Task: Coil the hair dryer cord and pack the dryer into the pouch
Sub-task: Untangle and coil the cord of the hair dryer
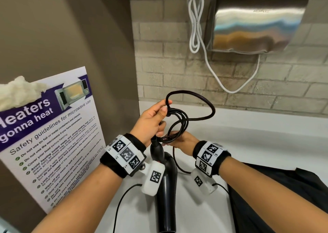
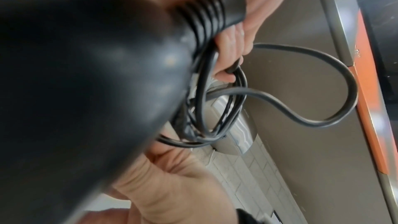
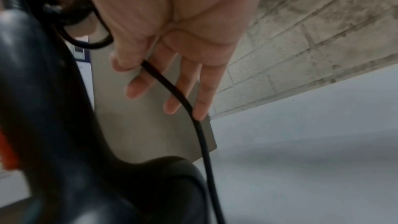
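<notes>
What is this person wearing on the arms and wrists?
No sleeves. Behind left hand and right hand sit black fabric wristbands bearing white blocks of black-and-white square markers; under each hangs a white plastic camera housing with one marker and a thin black cable.

Head view looks down; close wrist views share cord [image 1: 182,126]

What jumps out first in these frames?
The black cord, looped in coils at centre, gripped by the left hand above the black hair dryer, with the right hand pinching a strand below. Behind, a steel hand dryer hangs on the brick wall, upper right; a microwave poster stands left.
</notes>
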A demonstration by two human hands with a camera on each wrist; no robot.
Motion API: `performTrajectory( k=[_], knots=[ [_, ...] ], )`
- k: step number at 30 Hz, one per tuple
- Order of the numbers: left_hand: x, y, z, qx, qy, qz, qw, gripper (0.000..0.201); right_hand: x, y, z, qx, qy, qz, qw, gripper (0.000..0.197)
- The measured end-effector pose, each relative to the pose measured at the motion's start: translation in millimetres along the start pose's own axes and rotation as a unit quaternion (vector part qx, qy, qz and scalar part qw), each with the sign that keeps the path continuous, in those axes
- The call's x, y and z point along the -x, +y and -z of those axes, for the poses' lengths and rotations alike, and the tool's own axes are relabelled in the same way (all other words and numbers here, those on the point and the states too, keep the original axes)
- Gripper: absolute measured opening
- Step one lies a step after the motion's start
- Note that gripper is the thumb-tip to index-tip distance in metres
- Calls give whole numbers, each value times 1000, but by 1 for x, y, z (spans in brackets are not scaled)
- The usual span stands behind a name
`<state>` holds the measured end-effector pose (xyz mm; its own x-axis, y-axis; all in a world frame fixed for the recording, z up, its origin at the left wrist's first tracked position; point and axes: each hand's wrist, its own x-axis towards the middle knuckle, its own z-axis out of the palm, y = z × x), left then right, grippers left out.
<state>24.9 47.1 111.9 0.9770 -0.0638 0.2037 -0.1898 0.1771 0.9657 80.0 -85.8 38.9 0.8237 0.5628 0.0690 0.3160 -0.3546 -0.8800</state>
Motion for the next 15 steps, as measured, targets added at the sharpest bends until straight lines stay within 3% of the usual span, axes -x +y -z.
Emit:
performTrajectory(
  k=[3, 5, 8, 12, 14, 15],
  knots=[
    [1, -1, 4, 21, 1, -2, 1000, 22, -11, 14, 11, -17, 110, -47, 993, 16],
    [1, -1, 6, 37, 9, -3, 999, 21, -18, 29, 26, 17, 135, -76, 988, 14],
    [1, -3, 10, 56, 14, -7, 998, 25, -21, 54, 44, 48, 171, -121, 977, 32],
    [-1, -5, 11, 75, 1, -8, 997, 25, -22, 73, 56, 91, 182, -192, 960, 26],
    [-2, -6, 11, 78, -2, -6, 997, 24, -19, 73, 61, 138, 151, -241, 949, 19],
    [-2, -6, 11, 77, -3, -5, 997, 24, -16, 71, 62, 183, 127, -253, 941, 26]
  ],
)
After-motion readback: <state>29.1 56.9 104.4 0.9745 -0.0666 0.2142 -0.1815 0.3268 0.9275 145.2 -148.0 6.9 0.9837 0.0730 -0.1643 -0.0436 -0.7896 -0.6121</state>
